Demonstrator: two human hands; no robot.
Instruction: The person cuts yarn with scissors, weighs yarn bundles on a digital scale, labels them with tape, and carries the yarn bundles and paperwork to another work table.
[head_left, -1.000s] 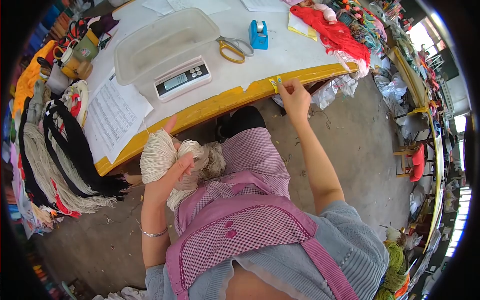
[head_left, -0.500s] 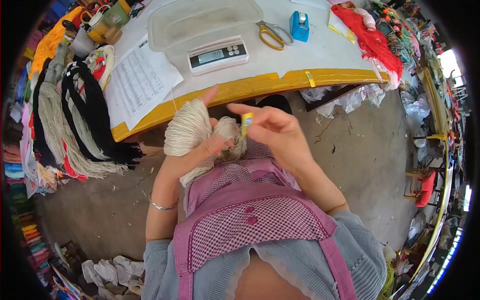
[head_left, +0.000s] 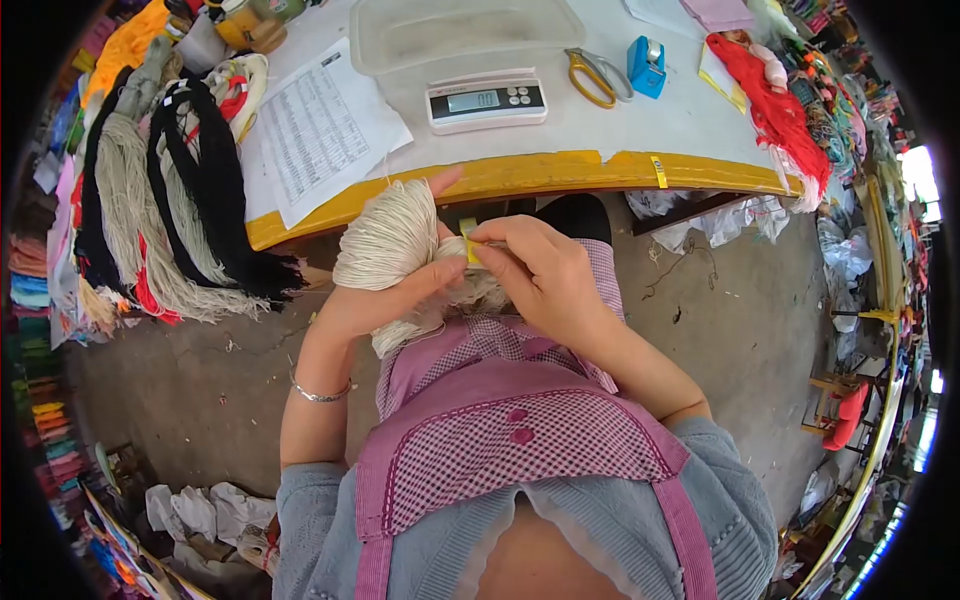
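A bundled skein of cream yarn (head_left: pixel 385 240) is wrapped by my left hand (head_left: pixel 385 305), thumb in front, just beyond my lap. Its lower strands hang behind the hand. Between the thumb and forefinger of my right hand (head_left: pixel 545 272) is a small yellow label (head_left: pixel 473 252). The label meets the narrow, gathered part of the skein beside my left thumb. My right fingers partly cover that spot, so I cannot tell how far the label goes around the yarn.
A digital scale (head_left: pixel 487 103) stands on the table before a clear plastic tub (head_left: pixel 465 45). Scissors (head_left: pixel 597 78), a blue tape dispenser (head_left: pixel 647 66) and printed sheets (head_left: pixel 315 135) lie nearby. Black and beige skeins (head_left: pixel 210 180) hang over the left edge. Another yellow label (head_left: pixel 659 172) clings to the table's edge.
My right hand has moved left to the skein, bringing the yellow label from a small gap away into contact with it. My left hand keeps its hold. The whole view has shifted slightly.
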